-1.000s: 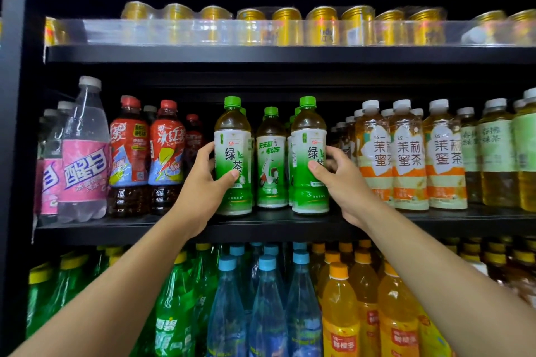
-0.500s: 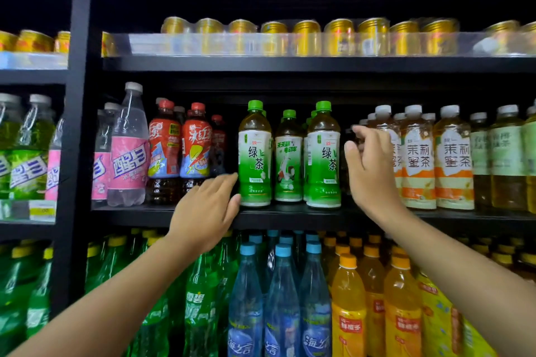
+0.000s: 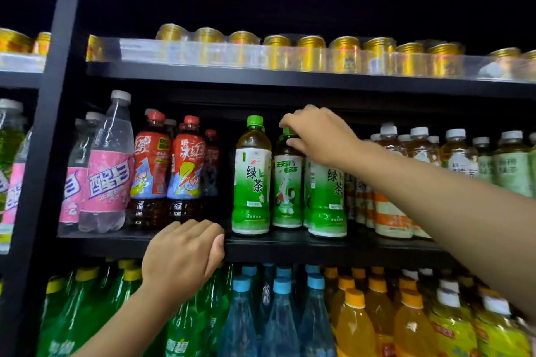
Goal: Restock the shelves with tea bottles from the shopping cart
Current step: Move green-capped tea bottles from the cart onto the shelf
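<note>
- The right hand (image 3: 317, 135) reaches over the middle shelf (image 3: 319, 249) and pinches the top of the middle green tea bottle (image 3: 287, 182); its thumb and fingers curl round the green cap, which is mostly hidden.
- The left hand (image 3: 182, 259) is lower, at the front edge of the same shelf. Its fingers are curled over the edge and its thumb lies along the front; it holds no bottle.
- The pinched bottle stands upright on the shelf between two other green tea bottles, the left one (image 3: 251, 177) and the right one (image 3: 326, 197), and it is a little behind them.
- Left of these stand red-capped iced tea bottles (image 3: 185, 171) and clear bottles with pink labels (image 3: 108, 174).
- Right of them, behind the right forearm, stand white-capped tea bottles (image 3: 458, 153).
- The shelf above holds a row of gold cans (image 3: 310, 52) behind a clear rail.
- The shelf below holds green soda bottles (image 3: 81, 313), blue-capped water bottles (image 3: 280, 322) and orange drink bottles (image 3: 356, 324).
</note>
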Tool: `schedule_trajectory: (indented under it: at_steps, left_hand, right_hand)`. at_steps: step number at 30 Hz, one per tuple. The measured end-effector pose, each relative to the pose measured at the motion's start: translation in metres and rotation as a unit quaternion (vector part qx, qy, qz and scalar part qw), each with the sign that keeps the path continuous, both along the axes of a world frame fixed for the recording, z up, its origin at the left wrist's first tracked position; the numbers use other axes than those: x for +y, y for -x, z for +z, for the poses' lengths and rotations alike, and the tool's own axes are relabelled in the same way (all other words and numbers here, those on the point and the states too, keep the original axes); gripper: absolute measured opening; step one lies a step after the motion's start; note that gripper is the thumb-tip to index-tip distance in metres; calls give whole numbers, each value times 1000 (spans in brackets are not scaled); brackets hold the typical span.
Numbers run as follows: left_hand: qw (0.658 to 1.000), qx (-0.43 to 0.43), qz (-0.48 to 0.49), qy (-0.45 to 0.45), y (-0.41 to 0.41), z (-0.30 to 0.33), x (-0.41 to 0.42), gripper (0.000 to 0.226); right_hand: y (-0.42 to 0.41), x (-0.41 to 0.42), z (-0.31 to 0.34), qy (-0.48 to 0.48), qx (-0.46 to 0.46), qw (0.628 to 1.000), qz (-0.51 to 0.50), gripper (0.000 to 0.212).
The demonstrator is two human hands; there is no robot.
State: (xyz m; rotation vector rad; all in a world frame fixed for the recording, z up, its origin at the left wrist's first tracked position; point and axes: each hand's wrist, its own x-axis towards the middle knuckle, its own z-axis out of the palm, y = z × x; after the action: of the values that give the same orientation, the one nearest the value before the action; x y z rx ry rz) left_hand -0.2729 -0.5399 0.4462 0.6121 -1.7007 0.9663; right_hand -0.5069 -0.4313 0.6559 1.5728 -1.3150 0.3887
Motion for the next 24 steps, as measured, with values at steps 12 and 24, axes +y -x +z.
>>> schedule_trajectory:
  at_steps: [12,24]
  left_hand:
    - [997,11,-9,80,0,-4,-5,51]
    - [995,-12,-32,89,-6,-7,-7,44]
  right_hand:
    - [8,-29,51,-159,-21,983,-88,61]
    - [-2,-42,63,-189,-67,973,-111,56]
